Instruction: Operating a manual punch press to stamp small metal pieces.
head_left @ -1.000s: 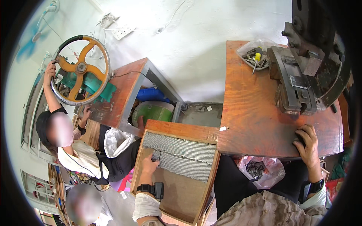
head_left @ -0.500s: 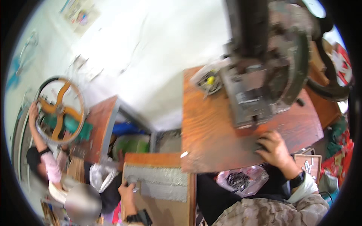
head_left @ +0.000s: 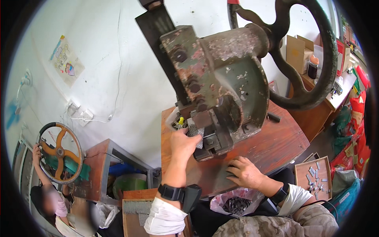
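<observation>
Left hand [head_left: 184, 143] raised to the die of the worn grey-green cast-iron hand press [head_left: 221, 87], fingers [head_left: 192, 139] closed on a small grey perforated metal strip [head_left: 194, 131], held flat at the die mouth, seemingly for feeding under the punch. Right hand [head_left: 245, 172] flat on the reddish-brown wooden tabletop [head_left: 276, 146], fingers spread, gripping nothing, likely bracing. Tabletop edge just below those fingers; bare wood beyond them rightward. Black iron flywheel [head_left: 312, 59] well above.

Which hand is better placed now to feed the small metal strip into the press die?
Left. The left hand already holds the metal strip at the press die; the right hand rests flat on the table.
</observation>
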Action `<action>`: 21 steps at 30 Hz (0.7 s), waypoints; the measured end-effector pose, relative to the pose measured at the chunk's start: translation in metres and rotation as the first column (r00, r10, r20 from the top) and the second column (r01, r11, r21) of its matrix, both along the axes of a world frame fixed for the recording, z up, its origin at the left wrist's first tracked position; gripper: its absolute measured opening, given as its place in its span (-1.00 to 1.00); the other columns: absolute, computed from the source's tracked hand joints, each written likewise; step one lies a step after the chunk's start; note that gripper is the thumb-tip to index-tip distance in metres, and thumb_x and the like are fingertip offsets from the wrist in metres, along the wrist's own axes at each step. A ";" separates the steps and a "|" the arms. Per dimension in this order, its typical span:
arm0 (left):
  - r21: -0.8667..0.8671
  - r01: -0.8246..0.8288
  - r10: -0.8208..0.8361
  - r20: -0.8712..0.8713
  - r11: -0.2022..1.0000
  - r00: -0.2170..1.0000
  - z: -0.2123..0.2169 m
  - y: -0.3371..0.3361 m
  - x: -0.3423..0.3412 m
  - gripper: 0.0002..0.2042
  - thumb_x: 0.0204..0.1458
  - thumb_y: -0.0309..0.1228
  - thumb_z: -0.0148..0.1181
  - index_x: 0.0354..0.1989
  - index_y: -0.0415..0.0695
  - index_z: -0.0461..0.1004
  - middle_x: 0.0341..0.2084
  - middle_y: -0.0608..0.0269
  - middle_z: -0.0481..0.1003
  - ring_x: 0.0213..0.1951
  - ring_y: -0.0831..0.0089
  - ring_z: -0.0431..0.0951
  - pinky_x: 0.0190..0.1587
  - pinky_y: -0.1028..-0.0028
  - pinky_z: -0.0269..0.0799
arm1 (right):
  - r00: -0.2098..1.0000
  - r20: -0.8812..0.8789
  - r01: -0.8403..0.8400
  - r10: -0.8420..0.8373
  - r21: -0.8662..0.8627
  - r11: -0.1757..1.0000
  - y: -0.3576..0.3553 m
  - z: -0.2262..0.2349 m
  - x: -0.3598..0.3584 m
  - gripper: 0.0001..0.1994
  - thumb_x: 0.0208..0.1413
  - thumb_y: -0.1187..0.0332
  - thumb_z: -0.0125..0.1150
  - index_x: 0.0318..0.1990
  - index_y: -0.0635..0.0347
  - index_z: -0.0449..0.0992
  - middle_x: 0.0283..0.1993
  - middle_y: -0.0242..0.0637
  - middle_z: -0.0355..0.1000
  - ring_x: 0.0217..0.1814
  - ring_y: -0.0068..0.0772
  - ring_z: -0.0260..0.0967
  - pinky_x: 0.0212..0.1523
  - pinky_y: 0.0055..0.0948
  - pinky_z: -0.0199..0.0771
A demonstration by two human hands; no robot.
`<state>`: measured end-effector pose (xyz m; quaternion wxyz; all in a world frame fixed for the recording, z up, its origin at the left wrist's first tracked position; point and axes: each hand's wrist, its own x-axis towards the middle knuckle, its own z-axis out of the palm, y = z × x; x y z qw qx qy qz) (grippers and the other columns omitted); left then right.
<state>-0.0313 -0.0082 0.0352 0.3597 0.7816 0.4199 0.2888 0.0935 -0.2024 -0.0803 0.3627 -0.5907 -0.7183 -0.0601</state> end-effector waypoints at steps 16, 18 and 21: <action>-0.059 0.204 -0.171 0.346 0.977 0.922 -0.037 0.020 0.015 -0.66 -0.03 -0.63 0.02 -0.02 -0.31 0.38 -0.16 0.07 0.52 -0.13 0.41 0.49 -0.01 0.46 0.32 | 0.938 -0.333 -0.052 0.097 0.141 0.989 0.001 0.027 0.018 -0.67 -0.21 0.40 0.35 -0.20 0.24 0.49 -0.17 -0.16 0.40 -0.12 -0.05 0.32 -0.11 -0.22 0.39; 0.033 0.186 -0.184 0.387 0.982 0.904 -0.047 0.016 0.020 -0.63 -0.05 -0.67 0.02 0.00 -0.27 0.38 -0.10 -0.03 0.47 -0.10 0.27 0.48 0.02 0.37 0.32 | 0.959 -0.277 0.032 0.062 0.320 0.947 0.015 0.045 0.026 -0.69 -0.19 0.45 0.36 -0.21 0.25 0.49 -0.17 -0.13 0.40 -0.13 -0.01 0.33 -0.15 -0.21 0.42; 0.381 -0.047 0.042 0.021 0.923 0.999 -0.060 0.006 0.021 -0.60 -0.07 -0.68 0.03 0.01 -0.20 0.39 -0.04 -0.15 0.39 -0.03 0.10 0.40 0.05 0.29 0.30 | 0.976 -0.204 0.134 -0.081 0.262 0.956 0.056 0.067 0.033 -0.62 -0.19 0.36 0.38 -0.16 0.28 0.46 -0.15 -0.08 0.39 -0.11 0.03 0.33 -0.11 -0.19 0.41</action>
